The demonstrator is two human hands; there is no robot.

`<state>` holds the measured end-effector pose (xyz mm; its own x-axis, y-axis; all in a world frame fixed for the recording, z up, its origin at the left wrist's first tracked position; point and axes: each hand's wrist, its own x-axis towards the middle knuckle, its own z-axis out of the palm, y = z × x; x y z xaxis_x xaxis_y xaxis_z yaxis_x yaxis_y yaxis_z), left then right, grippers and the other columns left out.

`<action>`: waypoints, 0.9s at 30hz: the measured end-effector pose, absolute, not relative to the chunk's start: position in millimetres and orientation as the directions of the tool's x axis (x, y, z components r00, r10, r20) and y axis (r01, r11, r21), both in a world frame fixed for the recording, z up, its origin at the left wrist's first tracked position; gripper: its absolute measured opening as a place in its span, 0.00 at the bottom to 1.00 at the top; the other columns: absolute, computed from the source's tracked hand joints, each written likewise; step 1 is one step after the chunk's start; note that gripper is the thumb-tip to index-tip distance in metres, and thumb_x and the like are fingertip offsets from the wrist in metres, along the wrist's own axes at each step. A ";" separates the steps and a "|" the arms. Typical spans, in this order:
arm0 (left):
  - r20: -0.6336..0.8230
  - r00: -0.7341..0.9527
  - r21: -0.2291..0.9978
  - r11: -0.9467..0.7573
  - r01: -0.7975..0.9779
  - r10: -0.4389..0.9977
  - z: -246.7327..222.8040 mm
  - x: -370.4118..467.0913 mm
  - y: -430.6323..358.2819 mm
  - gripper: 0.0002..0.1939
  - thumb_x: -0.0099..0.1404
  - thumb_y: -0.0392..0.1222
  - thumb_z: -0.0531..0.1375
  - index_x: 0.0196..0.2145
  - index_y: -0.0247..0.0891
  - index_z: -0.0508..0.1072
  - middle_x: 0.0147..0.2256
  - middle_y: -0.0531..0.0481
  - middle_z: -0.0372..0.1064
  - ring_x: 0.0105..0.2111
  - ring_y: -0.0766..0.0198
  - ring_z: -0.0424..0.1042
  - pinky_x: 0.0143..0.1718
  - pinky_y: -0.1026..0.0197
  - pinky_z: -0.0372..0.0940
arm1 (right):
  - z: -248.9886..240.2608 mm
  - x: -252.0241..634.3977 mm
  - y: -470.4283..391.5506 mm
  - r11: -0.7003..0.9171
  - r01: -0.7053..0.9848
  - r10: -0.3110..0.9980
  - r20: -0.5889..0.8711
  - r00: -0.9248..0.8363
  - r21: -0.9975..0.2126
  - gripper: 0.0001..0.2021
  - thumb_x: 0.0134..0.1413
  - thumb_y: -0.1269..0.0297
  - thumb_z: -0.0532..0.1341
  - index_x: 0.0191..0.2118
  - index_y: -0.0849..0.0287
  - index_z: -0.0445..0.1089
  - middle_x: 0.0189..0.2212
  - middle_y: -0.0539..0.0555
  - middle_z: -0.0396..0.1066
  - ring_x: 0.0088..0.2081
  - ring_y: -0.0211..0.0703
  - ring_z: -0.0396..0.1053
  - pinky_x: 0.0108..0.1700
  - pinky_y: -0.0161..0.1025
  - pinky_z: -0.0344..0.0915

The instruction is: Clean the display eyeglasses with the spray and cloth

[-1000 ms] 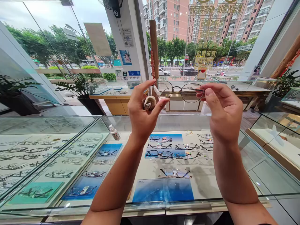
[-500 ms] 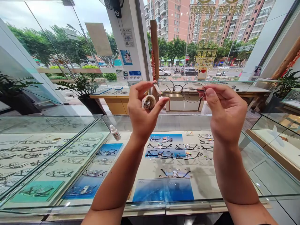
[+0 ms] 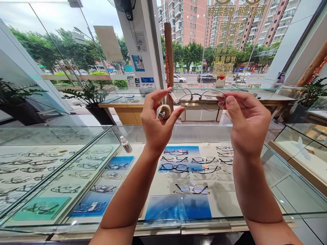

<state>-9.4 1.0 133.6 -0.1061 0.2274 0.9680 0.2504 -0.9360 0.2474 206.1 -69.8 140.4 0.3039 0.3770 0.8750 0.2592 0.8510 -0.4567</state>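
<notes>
Thin round-rimmed eyeglasses [image 3: 196, 94] are raised level before me, above the far edge of the glass counter. My left hand [image 3: 157, 126] has its fingertips at the rim's left end, with the thumb held apart below the lens. Against that palm rests a rolled pale cloth [image 3: 163, 112] with dark marks in its centre. Thumb and fingers of my right hand [image 3: 249, 126] pinch the eyeglasses at the right end. A small pale tag hangs by the left lens. The temples are mostly hidden behind the rims and fingers.
Under the glass of the display counter [image 3: 194, 223] lie rows of eyeglasses [image 3: 191, 188] and blue sheets [image 3: 176, 207]. A small white spray bottle [image 3: 125, 144] stands at the back left. Beyond are another display counter [image 3: 127, 110], a potted plant [image 3: 95, 112] and large windows.
Both hands and the eyeglasses have shifted very slightly to the right. The grip looks the same.
</notes>
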 end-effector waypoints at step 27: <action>0.975 -0.098 0.219 -0.918 0.332 0.197 129.8 -13.1 -1.9 0.30 0.66 0.36 0.67 0.65 0.51 0.76 0.64 0.46 0.78 0.55 0.50 0.82 0.48 0.50 0.79 | 145.1 203.3 -75.1 0.801 0.309 0.409 0.845 0.345 -0.513 0.11 0.72 0.51 0.67 0.50 0.51 0.82 0.46 0.55 0.85 0.49 0.50 0.84 0.54 0.51 0.83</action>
<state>-13.1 -1.9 129.8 -0.0982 0.1970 0.9755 0.3317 -0.9177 0.2187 203.3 -75.1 145.1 0.3446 0.4090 0.8450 0.3089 0.8006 -0.5135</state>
